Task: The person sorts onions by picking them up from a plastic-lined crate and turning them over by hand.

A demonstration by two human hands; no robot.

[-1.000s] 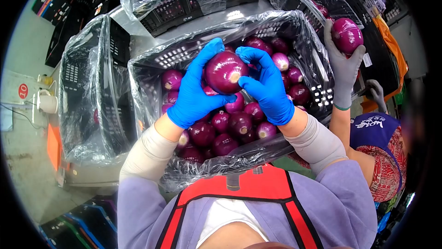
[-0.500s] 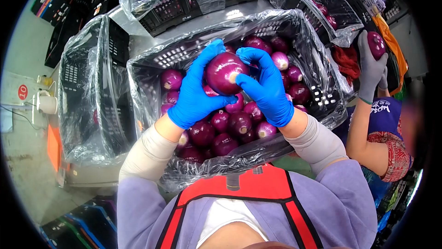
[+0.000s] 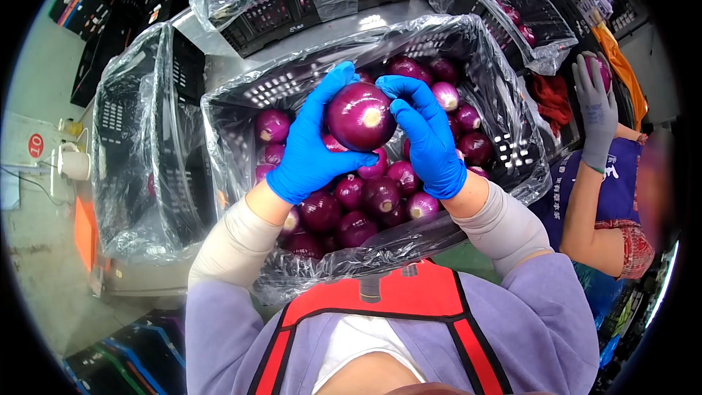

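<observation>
A large peeled red onion (image 3: pixel 351 119) is held between my two blue-gloved hands, its pale cut end facing up toward me. My left hand (image 3: pixel 313 148) curves around its left side, thumb below and fingers at the far side. On the right, my right hand (image 3: pixel 433 143) pinches with thumb and fingertips against the onion's right edge. Beneath both hands lie several more red onions (image 3: pixel 380 195) in a black crate (image 3: pixel 269 92) lined with clear plastic (image 3: pixel 241 132).
To the left stands another plastic-lined crate (image 3: pixel 131 146). Beyond are a lined crate (image 3: pixel 292 11) and another crate with onions (image 3: pixel 512 15). At right, a co-worker's grey-gloved hand (image 3: pixel 598 114) holds an onion (image 3: pixel 601 72). A red cloth (image 3: pixel 550 99) lies near it.
My right thumb has moved up off the onion's cut end to its right edge. The onion has turned slightly, showing that end more fully. The co-worker's arm and onion have shifted.
</observation>
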